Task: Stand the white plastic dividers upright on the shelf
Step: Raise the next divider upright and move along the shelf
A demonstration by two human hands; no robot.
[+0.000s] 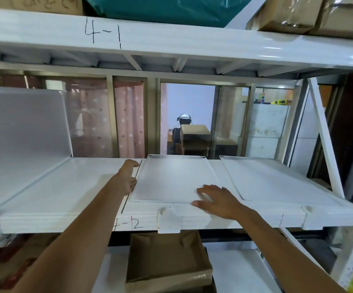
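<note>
A white plastic divider (171,176) lies flat in the middle of the white shelf (76,187). My left hand (127,178) is at its left edge, fingers curled against the rim. My right hand (215,199) rests flat on its near right corner, fingers spread. A second divider (273,178) lies flat to the right. A third divider (21,123) stands upright at the shelf's left end. The hook tab of the middle divider (169,220) hangs over the shelf's front lip.
The upper shelf beam (171,41) marked 4-1 runs overhead. An open cardboard box (167,263) sits on the shelf below. A diagonal brace (323,134) crosses the right end. Behind the shelf, glass panels and a person carrying a box (194,136).
</note>
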